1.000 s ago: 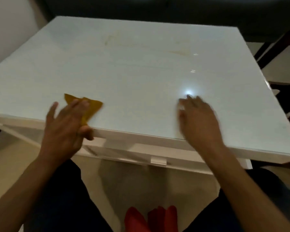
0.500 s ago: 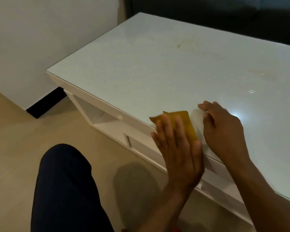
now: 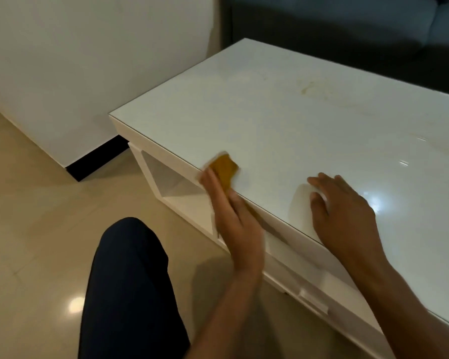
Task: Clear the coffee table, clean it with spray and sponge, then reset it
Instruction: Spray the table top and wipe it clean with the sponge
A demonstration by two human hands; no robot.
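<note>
Pressing flat left hand [image 3: 233,224] on mustard sponge [image 3: 224,169] (blurred), glossy white table [image 3: 283,117], right hand [image 3: 345,218] flat, fingers straight.

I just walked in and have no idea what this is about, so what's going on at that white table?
A person is wiping the white coffee table. The left hand presses a yellow sponge onto the glossy top at its near edge. The right hand rests flat on the top beside it, fingers spread. Faint brownish streaks show farther back on the top. A dark sofa stands behind the table.
</note>
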